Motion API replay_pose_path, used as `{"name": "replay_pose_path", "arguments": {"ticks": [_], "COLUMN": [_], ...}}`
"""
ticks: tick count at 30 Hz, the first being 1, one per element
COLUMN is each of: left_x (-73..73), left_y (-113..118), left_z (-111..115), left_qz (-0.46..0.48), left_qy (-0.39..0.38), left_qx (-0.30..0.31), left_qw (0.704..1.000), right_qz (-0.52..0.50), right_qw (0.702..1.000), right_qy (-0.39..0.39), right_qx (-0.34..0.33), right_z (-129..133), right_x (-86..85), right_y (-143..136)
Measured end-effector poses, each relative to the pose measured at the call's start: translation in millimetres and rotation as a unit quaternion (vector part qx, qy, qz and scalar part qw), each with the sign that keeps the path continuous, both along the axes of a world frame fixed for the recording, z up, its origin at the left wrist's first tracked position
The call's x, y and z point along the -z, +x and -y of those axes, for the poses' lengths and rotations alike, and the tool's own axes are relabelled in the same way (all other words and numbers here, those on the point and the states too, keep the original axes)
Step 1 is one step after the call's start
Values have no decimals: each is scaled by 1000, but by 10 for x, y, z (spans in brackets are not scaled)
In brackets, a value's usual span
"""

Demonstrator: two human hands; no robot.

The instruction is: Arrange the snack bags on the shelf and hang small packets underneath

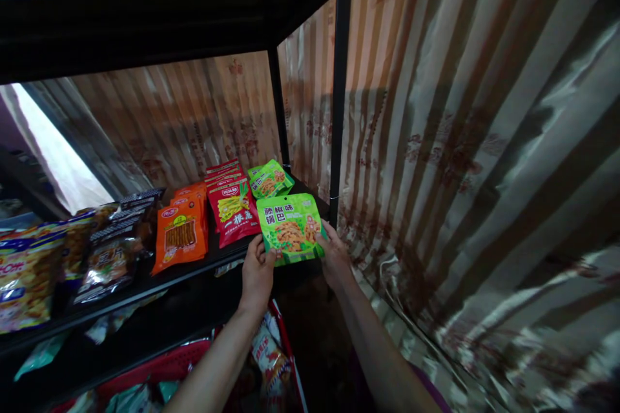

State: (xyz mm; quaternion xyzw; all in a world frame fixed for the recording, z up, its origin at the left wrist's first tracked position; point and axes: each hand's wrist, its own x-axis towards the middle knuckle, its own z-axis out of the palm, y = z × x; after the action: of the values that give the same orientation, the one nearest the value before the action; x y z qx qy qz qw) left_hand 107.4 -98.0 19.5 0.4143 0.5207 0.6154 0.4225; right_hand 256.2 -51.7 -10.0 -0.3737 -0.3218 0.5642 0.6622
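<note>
Both of my hands hold a green snack bag (290, 227) with dark lettering and a picture of food on its front. My left hand (258, 271) grips the lower left corner, thumb in front. On the right edge, my right hand (334, 255) pinches the bag with its fingers partly hidden behind it. Just behind lies a matching green bag stack (269, 179) at the right end of the black shelf (223, 259). Left of the held bag stands a row of red snack bags (235, 210).
Farther left on the shelf are orange bags (181, 232), clear-and-dark bags (109, 264) and yellow-blue bags (24, 277). Below stands a red basket (159, 366) with snack packs. A black post (341, 84) rises at the right, beside a striped curtain (460, 161). Another shelf (169, 13) is overhead.
</note>
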Motion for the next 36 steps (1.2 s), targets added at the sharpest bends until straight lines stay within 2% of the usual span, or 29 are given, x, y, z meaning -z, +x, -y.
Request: {"name": "replay_pose_path", "arguments": {"ticks": [6, 11, 21, 25, 28, 32, 36], "left_x": [-93, -6, 175, 147, 86, 27, 7], "left_y": [-70, -116, -193, -268, -315, -349, -340], "left_z": [244, 350, 517, 537, 526, 487, 412], "left_qz": [48, 81, 118, 108, 109, 98, 88], "left_qy": [-36, -55, -69, -65, -55, -33, -13], "left_qx": [-16, -49, -117, -146, -151, -147, -150], "left_qw": [998, 994, 984, 981, 981, 984, 985], "right_qz": [-28, -55, -23, -25, -35, -44, -40], "right_qw": [994, 984, 981, 977, 968, 946, 937], "right_qy": [14, 12, -15, -16, 1, 54, 61], "right_qx": [-109, -168, -191, -209, -249, -316, -340], "right_z": [72, 138, 194, 138, 138, 174, 190], "right_x": [40, 110, 253, 244, 209, 195, 241], "right_y": [-41, -21, -48, -161, -205, -169, -95]}}
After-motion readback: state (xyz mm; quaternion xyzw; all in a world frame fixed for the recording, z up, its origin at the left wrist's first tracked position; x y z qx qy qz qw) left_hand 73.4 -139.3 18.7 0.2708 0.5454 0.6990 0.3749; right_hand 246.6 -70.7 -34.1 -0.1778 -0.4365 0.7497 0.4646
